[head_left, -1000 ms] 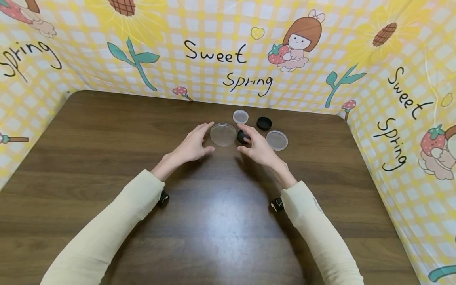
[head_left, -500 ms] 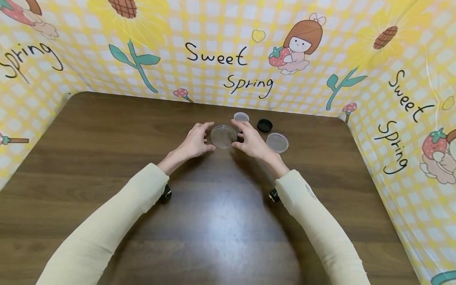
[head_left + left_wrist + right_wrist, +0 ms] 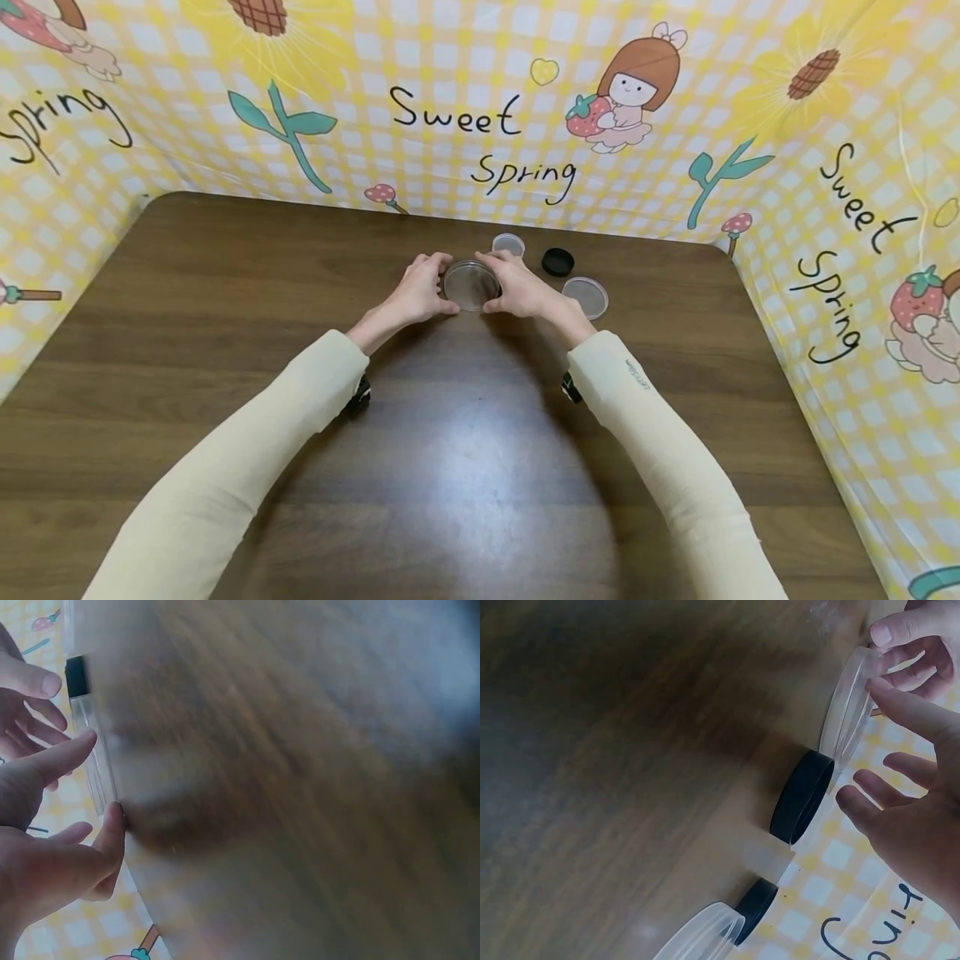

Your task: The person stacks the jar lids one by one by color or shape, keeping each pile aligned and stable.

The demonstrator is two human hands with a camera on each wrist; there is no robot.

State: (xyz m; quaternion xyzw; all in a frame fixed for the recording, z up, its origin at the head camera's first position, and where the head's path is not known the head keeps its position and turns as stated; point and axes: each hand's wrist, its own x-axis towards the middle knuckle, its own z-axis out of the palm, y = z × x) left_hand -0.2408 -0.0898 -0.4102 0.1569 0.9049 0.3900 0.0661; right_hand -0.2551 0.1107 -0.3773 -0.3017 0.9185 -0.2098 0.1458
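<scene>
A clear round petri dish point(image 3: 471, 287) lies near the far edge of the table, between both hands. My left hand point(image 3: 420, 292) curves round its left side, thumb at the near rim and index finger toward the far rim. From the other side, my right hand point(image 3: 520, 287) holds the right rim, its thumb point(image 3: 907, 705) against the dish and the remaining fingers spread loosely. Close by the dish in the right wrist view stands a black ring-like cap point(image 3: 802, 796); the right hand hides it in the head view. Beyond that hand sits a small clear lid point(image 3: 509, 245).
A second black cap point(image 3: 557, 262) and a larger clear lid point(image 3: 586, 297) lie to the right of the right hand. Checked yellow cloth point(image 3: 450, 100) rises behind the wooden table point(image 3: 420, 467) and along both sides.
Both hands have drawn inward onto the rim of the petri dish. The right hand moved left and now covers the nearer black cap. The dish stays in place.
</scene>
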